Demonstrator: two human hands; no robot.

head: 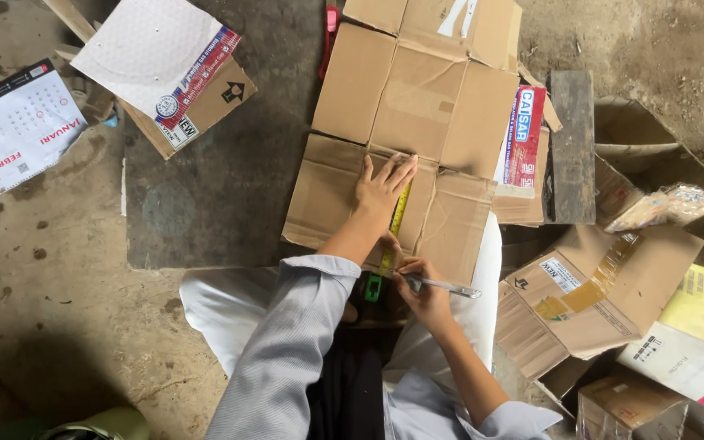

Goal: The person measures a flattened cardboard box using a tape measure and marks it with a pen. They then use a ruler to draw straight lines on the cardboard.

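Seen from above, we find the right hand nearest us, its fingers curled closed around a slim silver pen whose tip meets the near edge of a flattened cardboard box. The pen lies almost level, its barrel running off to the right past the knuckles.

Just beyond, the left hand lies open and flat, fingers spread and pointing away from us, pressing a yellow tape measure onto the cardboard. The tape's long axis runs from near to far, leaning slightly right; its green case sits at the near end, just beside the right hand. Both sleeves are pale grey-blue cloth.

The box is brown corrugated board, creased into panels, with flaps open and edges worn. It rests on a dark slab over dusty, rough ground.

To the right we see more scrap cartons patched with brown tape, and glossy printed packets. Farther left lie a white calendar sheet and a folded carton with a white face. A dark wooden plank lies beside the box's far right edge.
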